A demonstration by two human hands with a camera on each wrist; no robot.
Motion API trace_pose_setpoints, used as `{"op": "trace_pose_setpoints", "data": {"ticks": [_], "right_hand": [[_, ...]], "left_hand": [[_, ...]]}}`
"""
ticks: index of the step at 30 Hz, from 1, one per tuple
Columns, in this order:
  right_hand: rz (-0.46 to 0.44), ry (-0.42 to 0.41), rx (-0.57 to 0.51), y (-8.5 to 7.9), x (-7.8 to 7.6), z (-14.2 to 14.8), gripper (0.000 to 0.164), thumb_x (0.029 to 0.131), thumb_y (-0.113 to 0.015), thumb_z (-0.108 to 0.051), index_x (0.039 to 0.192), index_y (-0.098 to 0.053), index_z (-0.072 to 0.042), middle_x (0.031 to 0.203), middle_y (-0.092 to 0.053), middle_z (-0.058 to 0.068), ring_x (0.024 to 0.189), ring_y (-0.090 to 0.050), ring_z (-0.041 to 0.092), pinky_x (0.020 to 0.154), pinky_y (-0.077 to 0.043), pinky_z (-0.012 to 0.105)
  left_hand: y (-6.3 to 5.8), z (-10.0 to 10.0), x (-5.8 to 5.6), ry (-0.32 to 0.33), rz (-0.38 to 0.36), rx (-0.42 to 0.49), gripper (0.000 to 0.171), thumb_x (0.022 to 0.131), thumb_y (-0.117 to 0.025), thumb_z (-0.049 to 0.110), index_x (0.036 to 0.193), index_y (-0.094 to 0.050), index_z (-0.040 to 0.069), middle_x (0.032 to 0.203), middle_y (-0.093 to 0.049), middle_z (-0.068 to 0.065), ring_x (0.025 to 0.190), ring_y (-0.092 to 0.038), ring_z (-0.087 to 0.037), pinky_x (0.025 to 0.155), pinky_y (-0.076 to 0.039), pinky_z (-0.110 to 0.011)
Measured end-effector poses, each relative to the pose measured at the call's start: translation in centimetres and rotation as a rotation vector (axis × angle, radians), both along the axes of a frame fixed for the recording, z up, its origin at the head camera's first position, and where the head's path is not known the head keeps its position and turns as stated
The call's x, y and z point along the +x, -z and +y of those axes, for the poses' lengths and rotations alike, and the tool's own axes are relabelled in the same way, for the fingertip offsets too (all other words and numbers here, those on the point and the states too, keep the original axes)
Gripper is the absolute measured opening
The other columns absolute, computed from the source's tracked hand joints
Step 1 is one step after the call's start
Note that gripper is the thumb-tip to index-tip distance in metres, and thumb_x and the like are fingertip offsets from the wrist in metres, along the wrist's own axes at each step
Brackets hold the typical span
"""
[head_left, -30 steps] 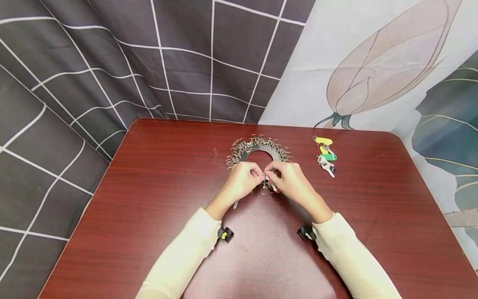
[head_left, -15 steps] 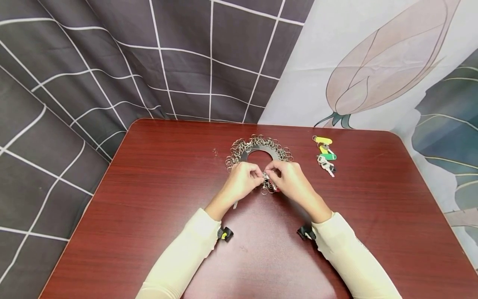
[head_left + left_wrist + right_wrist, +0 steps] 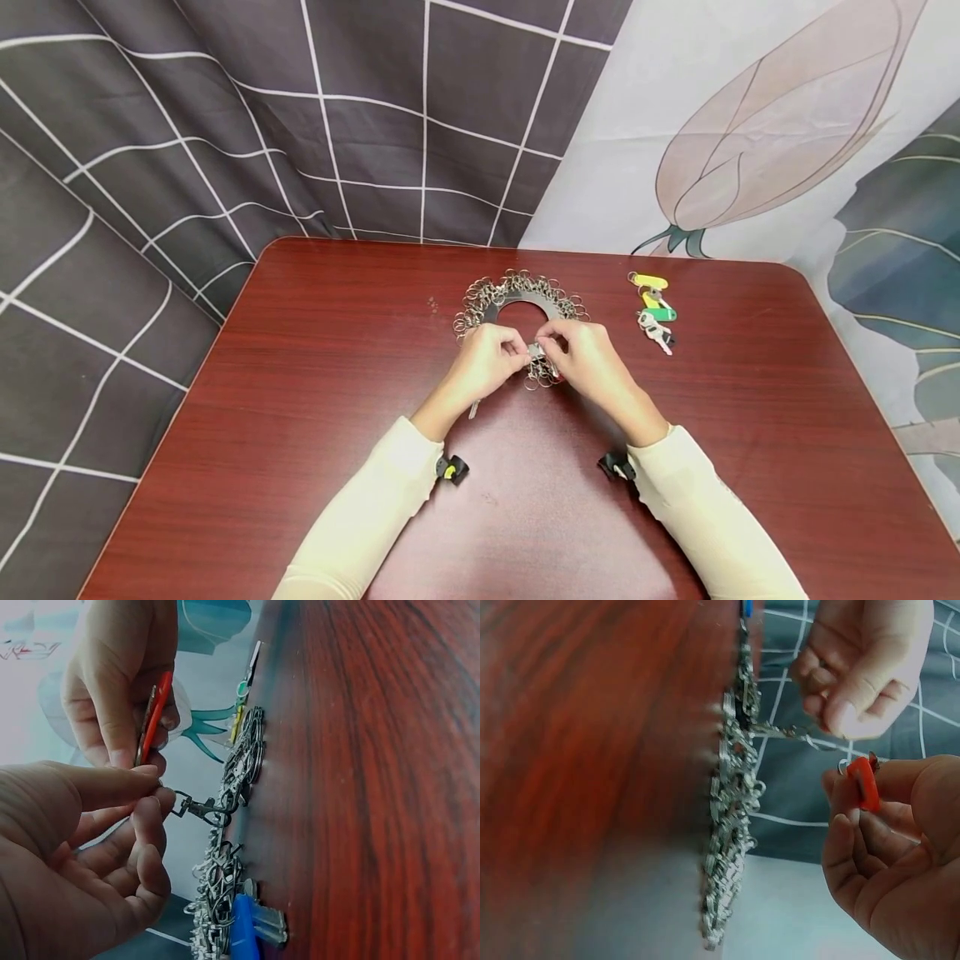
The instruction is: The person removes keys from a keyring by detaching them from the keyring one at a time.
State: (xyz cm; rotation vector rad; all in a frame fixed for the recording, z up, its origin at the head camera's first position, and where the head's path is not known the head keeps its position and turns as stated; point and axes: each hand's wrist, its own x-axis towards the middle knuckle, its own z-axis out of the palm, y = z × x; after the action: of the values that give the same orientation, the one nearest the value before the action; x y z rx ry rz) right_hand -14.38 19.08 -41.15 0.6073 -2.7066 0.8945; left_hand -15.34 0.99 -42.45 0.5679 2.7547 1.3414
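Observation:
My left hand (image 3: 491, 354) pinches the end ring of a metal swivel clasp (image 3: 196, 807) between thumb and forefinger. That clasp hangs from a flat grey ring-shaped plate (image 3: 534, 297) lined with many small clasps and key rings. Close on the right, my right hand (image 3: 587, 357) pinches a red key tag (image 3: 864, 784) by its small ring end, and a key lies along the tag in the left wrist view. The fingertips of both hands almost meet over the plate's near side. The hands hide part of the plate in the head view.
A blue key tag (image 3: 244, 930) with keys lies by the plate's left side; one key blade (image 3: 474, 408) shows below the left wrist. At the back right lie yellow tags (image 3: 649, 282), a green tag (image 3: 660, 315) and loose keys (image 3: 656, 333) on the table (image 3: 337, 350).
My right hand has shifted slightly up and to the right, opening a small gap between the fingertips where silvery metal shows. The left hand has hardly moved.

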Motion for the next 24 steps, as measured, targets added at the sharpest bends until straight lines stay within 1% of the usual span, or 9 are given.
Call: {"op": "trace_pose_setpoints", "data": {"ticks": [3,5,7,8,12,14,16,20,24], "right_hand": [[-0.004,0.013,0.004,-0.4,-0.1,0.5,0.006,0.091,-0.065,-0.012,0.089,-0.071,-0.012,0.073,-0.067,0.001,0.055,-0.054,0.013,0.057,-0.048,0.033],[-0.011,0.016,0.01,-0.8,-0.2,0.9,0.006,0.091,-0.066,-0.013,0.09,-0.071,-0.012,0.075,-0.068,0.002,0.059,-0.054,0.015,0.059,-0.047,0.034],[-0.017,0.022,0.017,-1.1,-0.3,1.4,0.007,0.091,-0.065,-0.014,0.09,-0.071,-0.011,0.08,-0.07,0.003,0.064,-0.055,0.018,0.061,-0.047,0.035],[-0.024,0.028,0.019,-1.3,-0.4,1.6,0.007,0.091,-0.066,-0.015,0.091,-0.072,-0.011,0.081,-0.071,0.003,0.065,-0.055,0.018,0.062,-0.047,0.036],[-0.035,0.066,0.029,-1.9,-0.6,2.6,0.008,0.092,-0.065,-0.015,0.094,-0.071,-0.011,0.077,-0.069,0.004,0.06,-0.052,0.019,0.059,-0.044,0.036],[-0.032,0.089,0.033,-2.1,-0.7,3.2,0.008,0.092,-0.065,-0.014,0.095,-0.071,-0.011,0.073,-0.067,0.005,0.054,-0.047,0.018,0.053,-0.041,0.035],[-0.021,0.108,0.035,-2.3,-0.8,3.6,0.007,0.092,-0.065,-0.014,0.095,-0.071,-0.011,0.071,-0.066,0.005,0.051,-0.043,0.017,0.05,-0.038,0.034],[0.0,0.12,0.03,-2.6,-0.8,4.2,0.007,0.092,-0.065,-0.014,0.093,-0.071,-0.01,0.075,-0.07,0.005,0.05,-0.043,0.016,0.049,-0.038,0.033],[-0.006,0.118,0.02,-2.8,-0.9,4.6,0.008,0.092,-0.064,-0.012,0.093,-0.071,-0.009,0.076,-0.071,0.005,0.051,-0.046,0.017,0.05,-0.04,0.033]], "left_hand": [[-0.1,-0.1,0.0,0.03,0.018,-0.036,0.014,0.076,-0.078,0.014,0.066,-0.07,0.017,0.061,-0.066,0.004,0.057,-0.057,-0.007,0.057,-0.049,-0.023],[-0.2,-0.2,0.1,0.063,0.027,-0.06,0.013,0.076,-0.077,0.013,0.066,-0.07,0.017,0.06,-0.065,0.004,0.055,-0.057,-0.006,0.056,-0.05,-0.023],[-0.3,-0.3,0.1,0.1,0.03,-0.094,0.012,0.077,-0.076,0.012,0.066,-0.072,0.016,0.059,-0.065,0.005,0.054,-0.056,-0.005,0.065,-0.049,-0.024],[-0.3,-0.3,0.2,0.116,0.027,-0.11,0.011,0.077,-0.075,0.012,0.067,-0.072,0.015,0.058,-0.065,0.006,0.053,-0.055,-0.005,0.066,-0.049,-0.025],[-0.4,-0.3,0.5,0.167,-0.017,-0.178,0.01,0.08,-0.073,0.012,0.07,-0.073,0.013,0.059,-0.065,0.006,0.054,-0.053,-0.006,0.067,-0.048,-0.028],[-0.4,-0.2,0.6,0.193,-0.041,-0.202,0.01,0.08,-0.073,0.012,0.071,-0.073,0.013,0.061,-0.065,0.006,0.056,-0.053,-0.006,0.06,-0.048,-0.026],[-0.4,-0.1,0.8,0.216,-0.048,-0.22,0.01,0.08,-0.073,0.012,0.071,-0.073,0.013,0.063,-0.065,0.006,0.058,-0.054,-0.008,0.06,-0.047,-0.025],[-0.2,0.1,1.1,0.25,-0.028,-0.261,0.011,0.079,-0.07,0.008,0.07,-0.071,0.012,0.066,-0.064,0.005,0.065,-0.054,-0.011,0.065,-0.047,-0.027],[-0.1,0.3,1.4,0.273,0.01,-0.31,0.012,0.08,-0.068,0.005,0.069,-0.071,0.011,0.068,-0.063,0.005,0.07,-0.056,-0.013,0.07,-0.049,-0.03]]}}
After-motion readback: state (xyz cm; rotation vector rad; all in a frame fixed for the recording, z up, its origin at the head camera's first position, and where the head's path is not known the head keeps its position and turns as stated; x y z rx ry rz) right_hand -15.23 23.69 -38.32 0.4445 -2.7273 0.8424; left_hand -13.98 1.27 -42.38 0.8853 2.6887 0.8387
